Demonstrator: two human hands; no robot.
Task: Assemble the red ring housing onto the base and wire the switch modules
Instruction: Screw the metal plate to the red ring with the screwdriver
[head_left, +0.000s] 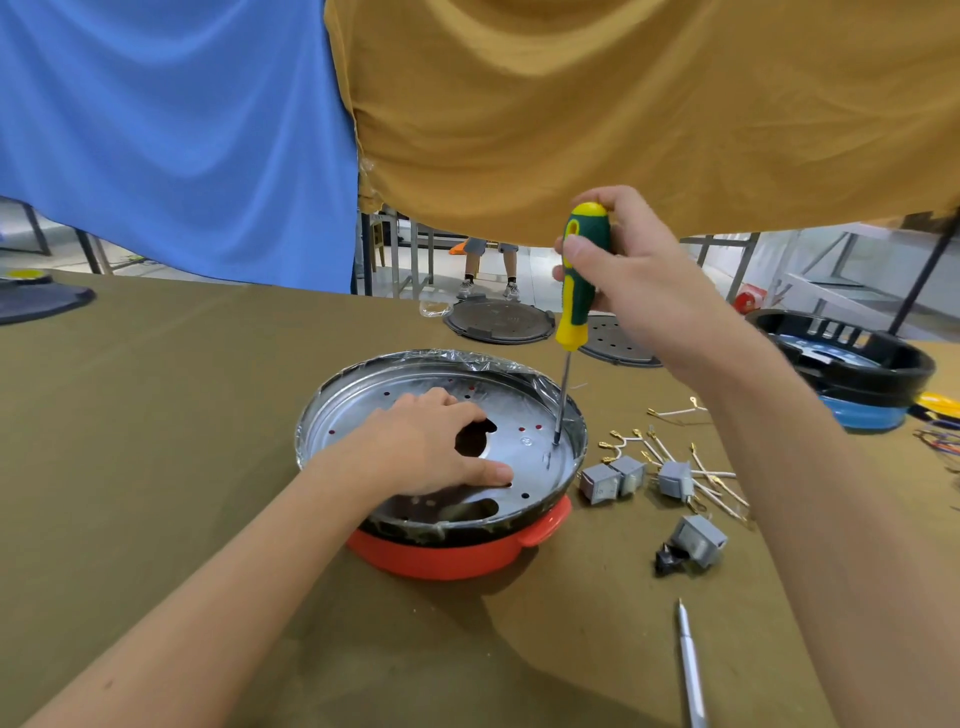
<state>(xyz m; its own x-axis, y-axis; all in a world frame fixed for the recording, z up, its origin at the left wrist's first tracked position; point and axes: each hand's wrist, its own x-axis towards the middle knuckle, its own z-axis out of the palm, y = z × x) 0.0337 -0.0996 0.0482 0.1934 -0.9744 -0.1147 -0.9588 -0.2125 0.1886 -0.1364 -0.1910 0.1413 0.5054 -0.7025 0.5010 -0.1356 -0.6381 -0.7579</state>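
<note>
The right hand (631, 275) grips the green and yellow screwdriver (579, 280) straight up, so its tip pushes down into a screw spot near the rim of the silver base (524, 415). The left hand (431, 441) lies flat on the base, probably to stop it turning. The red ring housing (441, 558) sits underneath on the worktop (156, 415). The grey switch modules (631, 475) wait just beside it.

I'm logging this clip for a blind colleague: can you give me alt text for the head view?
A right hand grips a green and yellow screwdriver upright, tip on the silver metal plate atop the red ring housing, while the left hand presses flat on the plate. Grey switch modules and loose wires lie to the right on the olive table.
</note>
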